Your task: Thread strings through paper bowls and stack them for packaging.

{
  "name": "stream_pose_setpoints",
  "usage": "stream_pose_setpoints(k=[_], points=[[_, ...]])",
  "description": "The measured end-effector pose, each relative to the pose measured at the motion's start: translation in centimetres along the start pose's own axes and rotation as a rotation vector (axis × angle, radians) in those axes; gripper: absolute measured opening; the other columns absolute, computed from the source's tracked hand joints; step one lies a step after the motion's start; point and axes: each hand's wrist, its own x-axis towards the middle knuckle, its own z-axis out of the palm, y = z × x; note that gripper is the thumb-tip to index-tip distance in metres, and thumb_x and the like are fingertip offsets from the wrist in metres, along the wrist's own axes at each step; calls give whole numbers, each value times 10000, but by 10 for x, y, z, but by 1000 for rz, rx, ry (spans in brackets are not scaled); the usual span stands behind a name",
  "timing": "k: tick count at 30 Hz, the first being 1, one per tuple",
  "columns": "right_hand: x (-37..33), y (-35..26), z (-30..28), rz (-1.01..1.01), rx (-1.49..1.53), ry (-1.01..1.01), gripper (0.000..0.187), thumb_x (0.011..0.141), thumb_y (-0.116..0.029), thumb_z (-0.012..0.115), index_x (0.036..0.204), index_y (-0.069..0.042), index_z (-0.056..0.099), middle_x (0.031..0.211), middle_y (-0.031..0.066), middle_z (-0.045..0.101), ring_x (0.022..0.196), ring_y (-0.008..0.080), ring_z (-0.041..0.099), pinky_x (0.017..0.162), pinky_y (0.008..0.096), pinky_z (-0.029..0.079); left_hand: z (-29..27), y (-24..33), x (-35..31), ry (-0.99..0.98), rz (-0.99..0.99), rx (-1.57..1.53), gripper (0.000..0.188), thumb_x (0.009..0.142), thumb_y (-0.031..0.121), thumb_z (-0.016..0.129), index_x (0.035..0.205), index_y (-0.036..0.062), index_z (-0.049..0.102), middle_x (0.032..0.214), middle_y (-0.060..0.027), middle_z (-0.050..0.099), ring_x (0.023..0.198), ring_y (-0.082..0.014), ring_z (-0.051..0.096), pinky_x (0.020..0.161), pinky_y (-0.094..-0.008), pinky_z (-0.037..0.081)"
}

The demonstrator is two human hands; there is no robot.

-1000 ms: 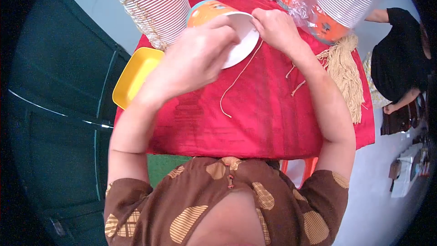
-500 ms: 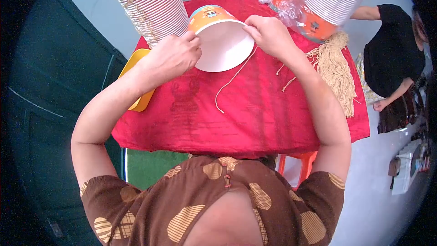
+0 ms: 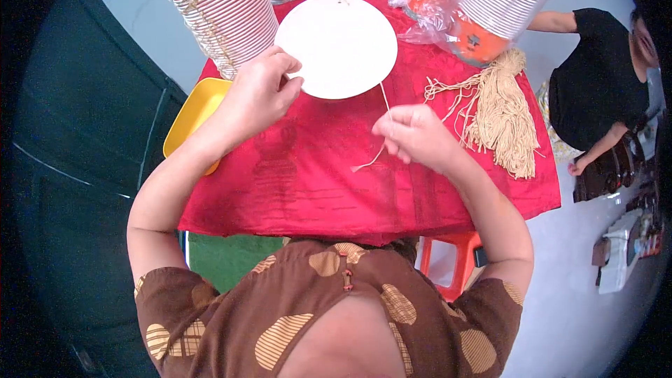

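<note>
A round paper bucket (image 3: 336, 45) rests at the far middle of the table, its white inside turned toward me. It has an orange printed outside in the earlier frame. My left hand (image 3: 266, 91) is closed at its left rim, thumb and fingers curled there. A thin beige cord (image 3: 385, 96) comes from the bucket's near right rim. My right hand (image 3: 416, 136) pinches this cord below the rim, its loose tail hanging toward the table. Right of that hand lies a bundle of beige cords (image 3: 507, 115).
A red cloth (image 3: 315, 196) covers the table. A tall stack of buckets (image 3: 224, 14) with cords along its side stands at left, beside a yellow tray (image 3: 192, 119). Plastic-wrapped bucket stacks (image 3: 493, 14) stand at back right. A person in black (image 3: 598, 77) is at the right.
The bucket has tipped so its opening faces me more fully. My right hand has left the rim and moved nearer to me along the cord. My left hand stays at the left rim.
</note>
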Motion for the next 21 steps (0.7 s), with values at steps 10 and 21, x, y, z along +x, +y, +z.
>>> stream_pose_setpoints(k=[10,21], points=[[-38,6,38,-144,423,-122,276,1005,-210,458,958,21,601,701,70,609,526,120,573,456,225,448,3,30,-35,12,-169,-211,211,835,13,651,1028,-64,610,988,-116,609,787,-162,608,695,-267,509],[-33,13,49,-335,1252,18,306,1020,-258,389,946,-24,571,651,69,547,495,158,503,429,280,390,25,60,-66,3,3,-472,243,821,-70,581,1061,-34,597,997,-167,591,853,-264,612,700,-316,498]])
